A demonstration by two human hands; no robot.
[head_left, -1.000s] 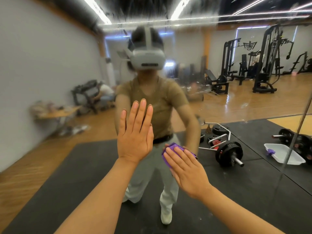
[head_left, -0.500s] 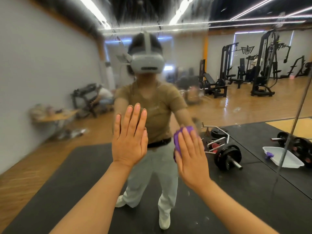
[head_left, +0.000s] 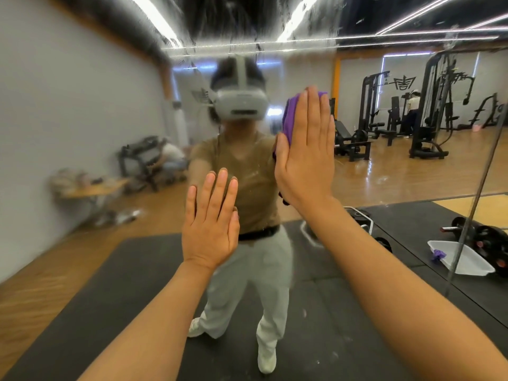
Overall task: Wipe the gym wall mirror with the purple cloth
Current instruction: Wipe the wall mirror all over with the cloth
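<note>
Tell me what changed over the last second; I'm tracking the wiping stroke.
The right hand swept the purple cloth up the mirror from waist height to head height, fingers flat on it throughout. The left hand stayed flat against the glass, low and left of the cloth.

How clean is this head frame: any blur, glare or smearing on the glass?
Head view: hands sharp, left hand flat, right hand pressing the purple cloth; mirror hazy on its left, streaky at the top; ceiling strip lights glare; wide-angle bending at edges.
</note>
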